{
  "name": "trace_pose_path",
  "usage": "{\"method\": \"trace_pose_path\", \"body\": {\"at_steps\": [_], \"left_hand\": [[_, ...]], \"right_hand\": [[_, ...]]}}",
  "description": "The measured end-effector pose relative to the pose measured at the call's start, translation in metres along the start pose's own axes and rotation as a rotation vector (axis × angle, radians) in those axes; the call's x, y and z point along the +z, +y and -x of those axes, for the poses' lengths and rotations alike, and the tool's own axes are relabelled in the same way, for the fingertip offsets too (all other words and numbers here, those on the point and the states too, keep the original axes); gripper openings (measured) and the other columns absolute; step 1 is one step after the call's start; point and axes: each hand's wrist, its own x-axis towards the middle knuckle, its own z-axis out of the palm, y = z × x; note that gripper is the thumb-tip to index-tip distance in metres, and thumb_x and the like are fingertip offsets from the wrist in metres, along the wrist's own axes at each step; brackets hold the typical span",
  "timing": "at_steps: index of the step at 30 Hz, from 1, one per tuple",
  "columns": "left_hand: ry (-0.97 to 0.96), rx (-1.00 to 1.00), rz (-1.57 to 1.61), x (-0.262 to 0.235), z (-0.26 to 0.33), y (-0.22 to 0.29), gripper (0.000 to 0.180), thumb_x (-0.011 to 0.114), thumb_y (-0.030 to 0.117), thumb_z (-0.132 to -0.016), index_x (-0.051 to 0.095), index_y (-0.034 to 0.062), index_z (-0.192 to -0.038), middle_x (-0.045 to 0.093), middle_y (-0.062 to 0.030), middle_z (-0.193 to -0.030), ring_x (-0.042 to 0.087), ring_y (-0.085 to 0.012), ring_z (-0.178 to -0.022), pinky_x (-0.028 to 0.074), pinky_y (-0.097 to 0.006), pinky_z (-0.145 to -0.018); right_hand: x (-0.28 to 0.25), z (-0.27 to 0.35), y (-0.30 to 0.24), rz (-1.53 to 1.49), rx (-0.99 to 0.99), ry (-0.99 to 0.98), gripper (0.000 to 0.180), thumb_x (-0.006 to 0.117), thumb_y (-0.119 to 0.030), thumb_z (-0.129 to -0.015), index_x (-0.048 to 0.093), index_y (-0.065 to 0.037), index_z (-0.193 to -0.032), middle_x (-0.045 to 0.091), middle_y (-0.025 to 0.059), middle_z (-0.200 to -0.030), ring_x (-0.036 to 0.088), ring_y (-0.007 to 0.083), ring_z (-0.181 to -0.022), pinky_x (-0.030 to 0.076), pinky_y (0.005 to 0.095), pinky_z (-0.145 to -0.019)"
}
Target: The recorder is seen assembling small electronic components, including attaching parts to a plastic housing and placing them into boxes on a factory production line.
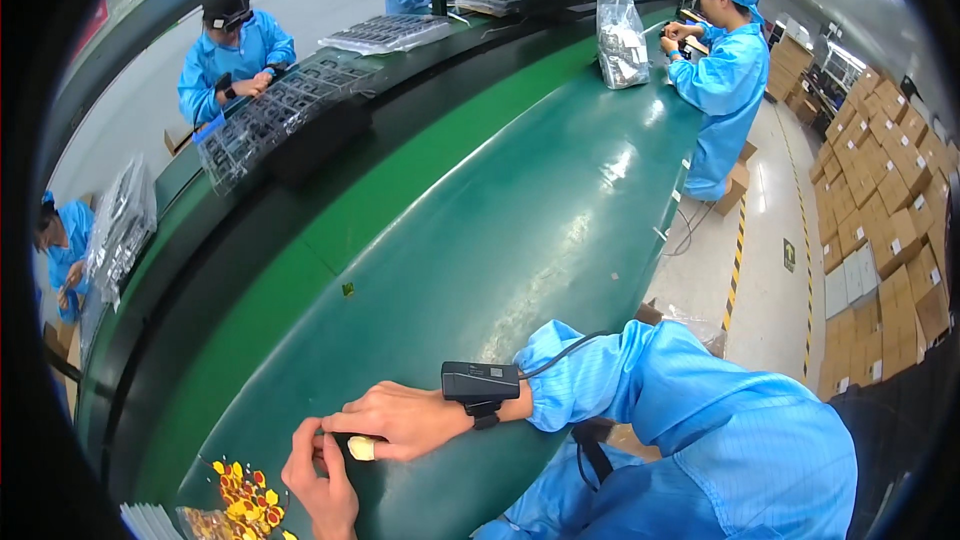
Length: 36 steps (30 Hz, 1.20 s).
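Note:
Over the near end of the green table, my left hand and my right hand meet at their fingertips. Both sets of fingers are closed in a pinch, and whatever is between them is hidden or too small to name. A pale yellow finger cot covers the tip of my right thumb. Strapped to my right wrist is a black box-shaped device with a cable. Just left of my left hand lies a loose pile of small yellow pieces with dark red centres.
A clear plastic bag lies beside the pile. A green conveyor belt runs along the left. Across it, people in blue handle trays of dark parts. Another person works at the far right near a filled bag. Cardboard boxes are stacked right.

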Motion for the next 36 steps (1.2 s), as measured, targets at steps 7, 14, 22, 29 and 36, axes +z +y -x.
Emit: {"method": "trace_pose_path", "body": {"at_steps": [7,14,22,29,36], "left_hand": [[-0.171,-0.033,-0.091,0.000,-0.001,0.003,0.012,0.062,0.006,-0.089,0.066,-0.0037,-0.096,0.060,-0.0069,-0.070,0.052,-0.0124,-0.058,0.039,-0.028,-0.053],[-0.172,0.188,-0.089,0.009,0.004,0.009,0.003,0.066,0.002,-0.087,0.066,-0.0014,-0.087,0.060,-0.0126,-0.067,0.057,-0.0253,-0.052,0.043,-0.035,-0.051],[-0.271,-0.043,0.127,-0.001,0.006,0.010,0.010,0.061,0.006,-0.093,0.064,-0.0024,-0.088,0.060,-0.0059,-0.063,0.056,-0.0119,-0.053,0.041,-0.025,-0.051],[-0.301,-0.110,0.196,0.001,0.007,0.009,0.013,0.059,0.008,-0.096,0.065,-0.0013,-0.089,0.062,-0.0033,-0.064,0.055,-0.0081,-0.054,0.041,-0.023,-0.050],[-0.168,0.505,-0.305,0.003,0.004,0.032,0.006,0.067,0.001,-0.083,0.064,-0.0017,-0.087,0.060,-0.0111,-0.071,0.060,-0.0269,-0.062,0.046,-0.037,-0.057]], "right_hand": [[-0.015,-0.009,0.006,-0.809,0.386,0.098,0.018,0.067,-0.014,-0.088,0.064,0.003,-0.092,0.063,0.0033,-0.071,0.061,0.0095,-0.063,0.047,0.0254,-0.057],[-0.021,-0.009,0.013,-1.108,0.511,0.063,0.027,0.059,-0.022,-0.094,0.064,0.005,-0.090,0.053,0.0056,-0.059,0.053,0.0135,-0.051,0.046,0.0278,-0.052],[-0.026,-0.012,0.012,-1.199,0.562,0.068,0.034,0.055,-0.024,-0.094,0.063,0.009,-0.090,0.051,0.0099,-0.056,0.053,0.0194,-0.049,0.057,0.0414,-0.061],[-0.024,-0.015,0.017,-1.201,0.641,0.111,0.034,0.053,-0.023,-0.095,0.063,0.009,-0.091,0.052,0.0114,-0.057,0.054,0.0214,-0.049,0.058,0.0432,-0.060],[-0.022,-0.015,0.021,-1.117,0.669,0.115,0.026,0.057,-0.019,-0.095,0.062,0.005,-0.087,0.053,0.0095,-0.057,0.055,0.0193,-0.050,0.054,0.0391,-0.058]]}}
